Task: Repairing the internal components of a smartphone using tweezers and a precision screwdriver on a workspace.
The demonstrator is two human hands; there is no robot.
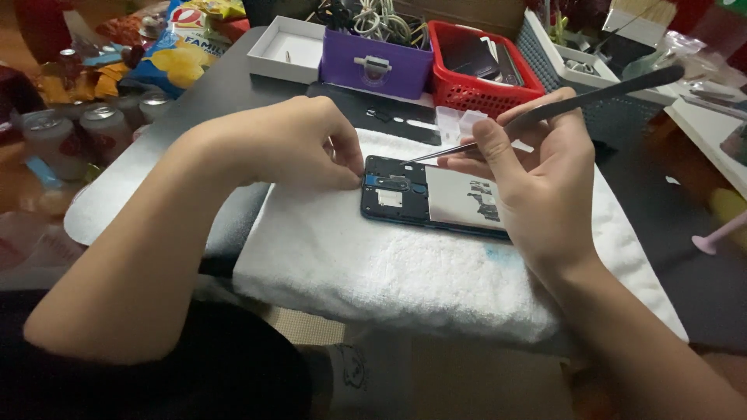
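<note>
An opened blue smartphone point(405, 198) with its back cover off lies on a white towel point(373, 264). My left hand point(299, 144) pinches the phone's left top edge with fingertips closed on it. In my right hand point(537, 175) is a pair of long dark tweezers point(591, 97). Their tip point(406, 161) rests at the phone's upper edge near the camera area. A white battery panel point(459, 198) shows inside the phone, partly hidden under my right hand.
Behind the towel stand a purple box point(377, 66) with cables, a red basket point(475, 85), a white tray point(284, 48) and a grey basket point(607, 85). Drink cans point(78, 128) and snack bags point(175, 54) crowd the left. A pink object point(716, 237) lies at right.
</note>
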